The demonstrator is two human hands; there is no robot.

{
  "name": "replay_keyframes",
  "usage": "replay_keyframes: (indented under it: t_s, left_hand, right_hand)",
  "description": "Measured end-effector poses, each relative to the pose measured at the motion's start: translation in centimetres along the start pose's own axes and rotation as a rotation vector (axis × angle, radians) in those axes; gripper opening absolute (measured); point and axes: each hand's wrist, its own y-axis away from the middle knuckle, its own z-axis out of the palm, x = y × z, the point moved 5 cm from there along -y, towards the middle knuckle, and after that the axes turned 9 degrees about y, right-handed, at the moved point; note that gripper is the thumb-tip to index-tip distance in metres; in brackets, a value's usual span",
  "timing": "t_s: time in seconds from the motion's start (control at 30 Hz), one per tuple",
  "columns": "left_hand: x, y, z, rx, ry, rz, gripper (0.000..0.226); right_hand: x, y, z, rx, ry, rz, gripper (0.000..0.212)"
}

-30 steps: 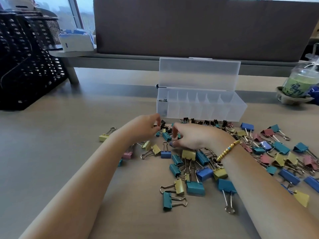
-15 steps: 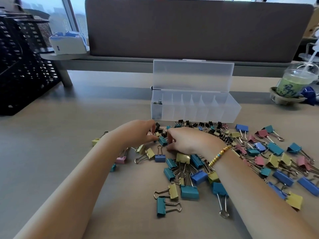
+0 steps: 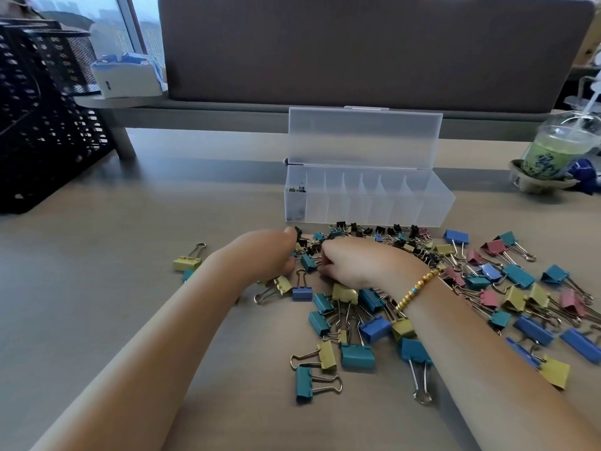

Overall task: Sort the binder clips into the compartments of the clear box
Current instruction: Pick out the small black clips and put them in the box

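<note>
Fingers (image 3: 290, 234) of the left hand (image 3: 260, 255) pinch a black binder clip (image 3: 298, 231).

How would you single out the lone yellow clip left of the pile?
Start at the clear box mid-table, then go down and left past the left hand. The yellow clip lies alone on bare table beyond that wrist, wire handles pointing up-right; unlike the heaped clips, it has just one teal neighbour.

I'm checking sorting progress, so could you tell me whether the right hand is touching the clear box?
Apart. In the head view the right hand rests among the binder clips, with a strip of table and small black clips between it and the clear box.
</note>
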Motion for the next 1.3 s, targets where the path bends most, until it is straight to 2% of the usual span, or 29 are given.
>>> replay_keyframes:
  t_s: [0.2,0.3,0.37,0.47,0.57,0.63,0.77,0.9,1.1,1.23,1.3]
  left_hand:
    - [-0.5,-0.4,0.1,0.066,0.008,0.008,0.027]
    - [-1.0,-0.6,0.1,0.120,0.175,-0.011,0.021]
    - [-1.4,-0.8,-0.6,0.213,0.528,-0.048,0.012]
    - [-3.0,-1.0,-1.5,0.350,1.353,-0.201,0.020]
    - [-3.3,-0.9,-0.6,0.256,1.979,-0.266,0.021]
    - [-3.2,-0.8,0.0,0.192,2.189,-0.267,0.019]
    - [-3.0,-0.6,-0.2,0.164,2.254,-0.232,0.024]
    - [-2.5,-0.7,-0.5,0.168,2.218,-0.250,0.044]
    - [-2.0,-0.6,-0.7,0.138,2.159,-0.241,0.029]
    - [-1.7,-0.5,-0.9,0.170,2.138,-0.225,0.014]
    - [-1.7,-0.4,-1.1,0.184,2.203,-0.225,0.015]
  right_hand:
    - [0.3,0.1,-0.2,0.043,-0.187,0.012,0.020]
    - [1.3,0.6,-0.9,0.075,-0.256,0.037,0.019]
    - [1.6,1.1,-1.0,0.000,-0.210,0.040,0.027]
    - [1.0,1.5,-0.6,-0.072,-0.135,0.038,0.035]
    - [0.4,1.0,-0.4,-0.024,-0.041,0.082,0.035]
    - [0.3,0.3,0.0,0.005,0.017,0.103,0.028]
    - [0.3,0.1,0.4,-0.005,0.057,0.110,0.020]
    - [0.1,0.3,0.4,0.050,0.041,0.087,0.040]
    - [0.0,0.0,0.5,0.031,0.080,0.039,0.009]
    - [-0.1,0.1,0.3,0.041,0.075,0.015,0.007]
    - [0.2,0.2,0.0,0.070,0.036,0.014,0.011]
